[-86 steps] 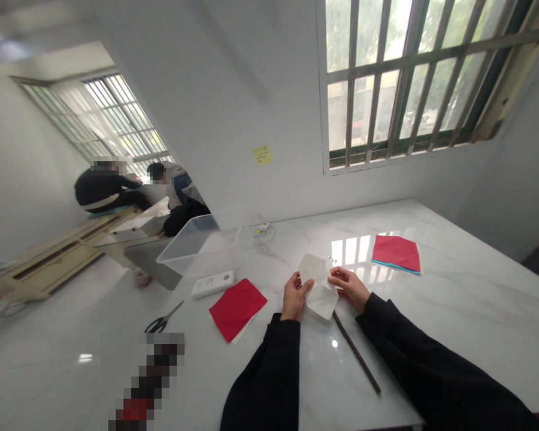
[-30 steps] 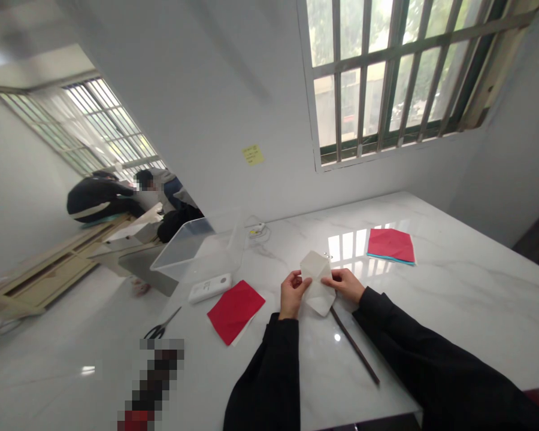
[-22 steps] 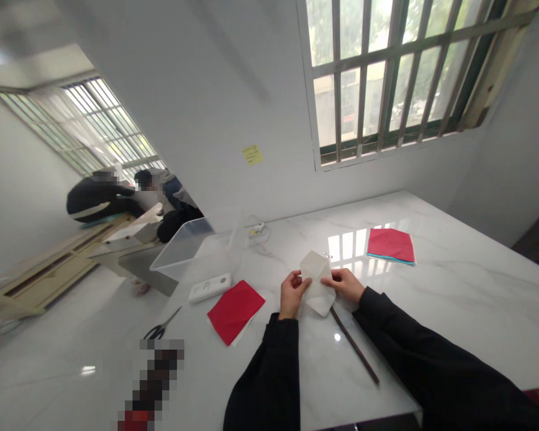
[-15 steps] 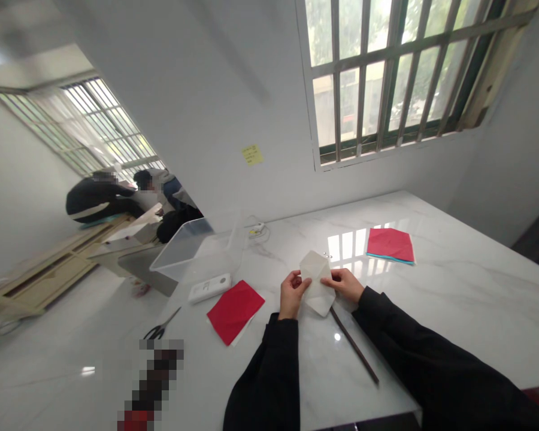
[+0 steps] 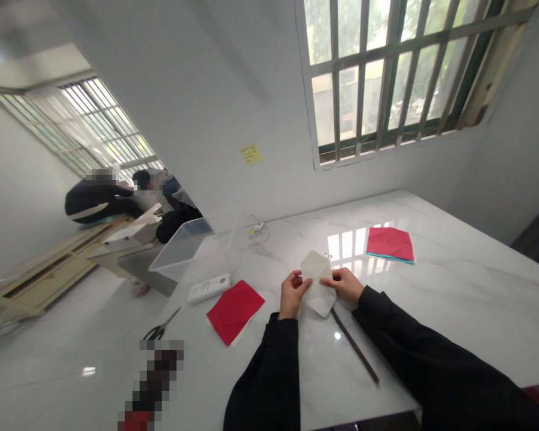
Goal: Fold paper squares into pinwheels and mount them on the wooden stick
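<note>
A cream-white sheet of paper (image 5: 318,292), folded in at its corners, is held up just above the marble-patterned table. My left hand (image 5: 293,293) pinches its left edge, thumb on the near face. On the opposite edge my right hand (image 5: 347,285) grips the same paper, its thumb pressed near the middle. A thin dark brown stick (image 5: 356,347) lies on the table below the paper, beside my right sleeve. To the left of my left hand rests a piece of red paper (image 5: 236,311) with a white sheet showing under it.
More red paper (image 5: 390,243) lies at the right over blue and white sheets. Left are black scissors (image 5: 161,326), a white box-shaped device (image 5: 209,288) and a clear plastic bin (image 5: 197,251). Tiny shiny bits sit behind the paper. Two people crouch in the background.
Almost nothing differs. Both hands keep their hold on the white paper, and the view has shifted very slightly.
</note>
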`<state>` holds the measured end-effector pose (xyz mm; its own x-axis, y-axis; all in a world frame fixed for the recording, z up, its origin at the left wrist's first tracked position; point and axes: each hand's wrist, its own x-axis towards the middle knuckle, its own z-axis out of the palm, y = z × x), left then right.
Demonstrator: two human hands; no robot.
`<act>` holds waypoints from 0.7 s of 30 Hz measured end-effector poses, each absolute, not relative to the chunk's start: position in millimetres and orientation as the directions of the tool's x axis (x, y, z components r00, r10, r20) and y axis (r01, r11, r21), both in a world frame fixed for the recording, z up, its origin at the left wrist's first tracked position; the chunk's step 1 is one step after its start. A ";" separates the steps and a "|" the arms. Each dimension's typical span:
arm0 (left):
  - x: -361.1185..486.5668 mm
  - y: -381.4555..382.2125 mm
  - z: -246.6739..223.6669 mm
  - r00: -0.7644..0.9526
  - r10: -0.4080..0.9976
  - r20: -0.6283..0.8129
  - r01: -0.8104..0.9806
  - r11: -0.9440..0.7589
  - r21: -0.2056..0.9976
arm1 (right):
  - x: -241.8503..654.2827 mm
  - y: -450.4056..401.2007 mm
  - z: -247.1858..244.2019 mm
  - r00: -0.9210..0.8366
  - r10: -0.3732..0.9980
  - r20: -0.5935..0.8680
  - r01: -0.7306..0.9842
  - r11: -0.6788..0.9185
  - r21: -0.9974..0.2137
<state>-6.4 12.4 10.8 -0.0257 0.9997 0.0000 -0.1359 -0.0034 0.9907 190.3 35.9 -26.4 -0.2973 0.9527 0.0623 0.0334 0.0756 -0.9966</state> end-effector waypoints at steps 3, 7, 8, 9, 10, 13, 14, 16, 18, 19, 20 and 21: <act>-6.1 12.5 9.8 -0.014 1.000 0.003 -0.139 -0.005 0.990 | 189.6 35.9 -26.7 -0.298 0.953 0.047 0.040 0.062 -0.997; -6.4 13.2 7.0 0.014 1.000 0.002 -0.144 0.000 0.990 | 188.3 37.4 -29.3 -0.306 0.952 0.026 0.059 0.046 -0.997; -6.4 13.3 6.5 0.021 1.000 0.001 -0.146 0.002 0.989 | 188.2 37.8 -29.9 -0.306 0.952 0.023 0.063 0.044 -0.997; -6.4 13.4 6.0 0.029 1.000 0.001 -0.147 0.004 0.989 | 188.2 38.1 -30.2 -0.305 0.952 0.020 0.069 0.043 -0.997; -6.3 13.3 5.7 0.038 0.999 -0.001 -0.147 0.006 0.989 | 188.4 38.2 -30.4 -0.304 0.953 0.018 0.077 0.044 -0.996; -5.2 12.5 5.5 0.065 0.998 -0.009 -0.139 0.018 0.990 | 189.4 37.7 -29.5 -0.302 0.953 0.017 0.105 0.050 -0.993; -4.8 12.2 5.6 0.076 0.997 -0.012 -0.135 0.023 0.991 | 189.7 37.3 -29.0 -0.302 0.953 0.015 0.111 0.051 -0.993; -4.1 11.6 5.9 0.087 0.996 -0.016 -0.132 0.028 0.991 | 189.9 36.3 -27.8 -0.301 0.954 0.012 0.117 0.049 -0.992; -3.7 11.3 6.1 0.084 0.996 -0.019 -0.132 0.030 0.991 | 189.7 35.4 -26.6 -0.300 0.954 0.012 0.114 0.048 -0.992; -3.6 11.3 6.1 0.081 0.997 -0.020 -0.134 0.031 0.990 | 189.5 35.0 -26.1 -0.302 0.953 0.015 0.107 0.050 -0.993; -3.4 11.4 5.9 0.079 0.997 -0.021 -0.137 0.032 0.990 | 189.2 34.7 -25.5 -0.304 0.952 0.020 0.095 0.051 -0.994; -3.3 11.5 5.8 0.080 0.997 -0.023 -0.141 0.034 0.989 | 188.9 34.5 -24.9 -0.306 0.952 0.022 0.081 0.049 -0.996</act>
<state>-3.3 11.5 5.8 0.0800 0.9965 -0.0230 -0.1406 0.0341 0.9895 188.9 34.5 -24.9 -0.3062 0.9517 0.0225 0.0807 0.0495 -0.9955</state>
